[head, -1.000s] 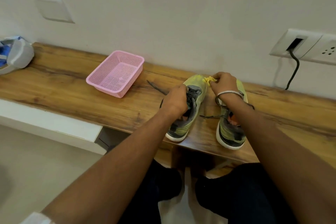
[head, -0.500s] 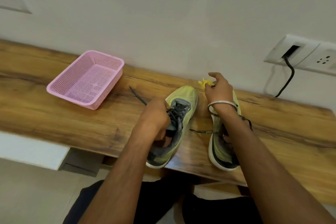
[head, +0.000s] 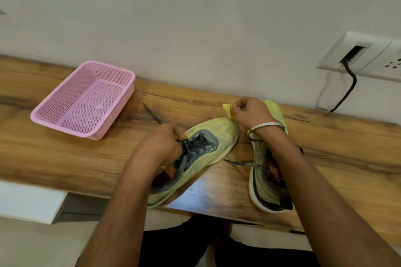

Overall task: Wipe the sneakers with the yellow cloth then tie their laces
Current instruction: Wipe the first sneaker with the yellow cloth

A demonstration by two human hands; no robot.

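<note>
Two yellow-green sneakers with grey laces lie on the wooden shelf (head: 65, 154). The left sneaker (head: 208, 149) is angled, its toe pointing up and right. My left hand (head: 160, 147) grips its lace area and opening. The right sneaker (head: 264, 184) lies mostly under my right forearm. My right hand (head: 249, 112) is closed on the yellow cloth (head: 227, 109), a small bunch of which sticks out at the left sneaker's toe. A loose lace end (head: 152, 114) trails to the left of my left hand.
A pink mesh basket (head: 86, 97) with nothing in it stands on the shelf at the left. A white wall socket (head: 364, 58) with a black cable (head: 347, 91) is at the right, above the shelf. The shelf's front edge runs just under the sneakers' heels.
The camera has shifted right and nearer, so the basket appears further left. My right hand with the cloth has come down from beyond the toe to touch the left sneaker's toe.
</note>
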